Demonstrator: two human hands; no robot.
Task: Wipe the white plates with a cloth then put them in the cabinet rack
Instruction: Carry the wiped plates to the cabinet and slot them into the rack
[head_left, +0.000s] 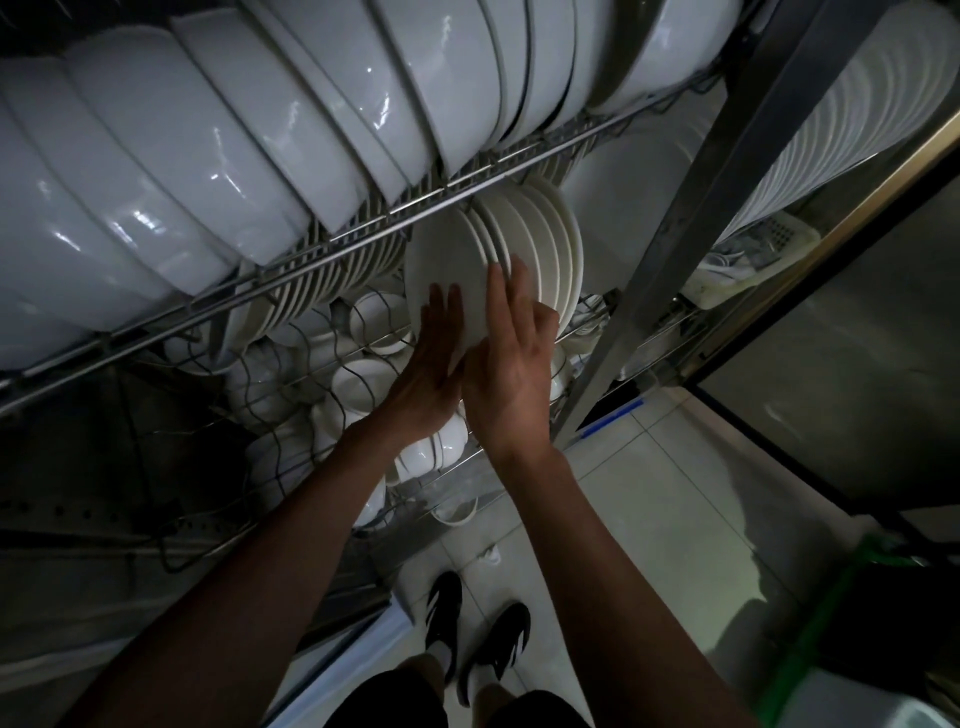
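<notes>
A row of several white plates (540, 244) stands on edge in the middle wire rack (582, 325) of the cabinet. The nearest white plate (441, 260) at the left end of that row faces me. My left hand (426, 364) lies flat against that plate's face with straight fingers. My right hand (506, 358) rests with straight fingers on the rims of the plates next to it. No cloth is in view.
Large white bowls (208, 156) fill the upper rack above the hands. Small white bowls (358, 384) sit in the wire basket below. A metal post (691, 218) stands to the right, with more stacked plates (841, 130) behind it. Tiled floor and my shoes (467, 634) lie underneath.
</notes>
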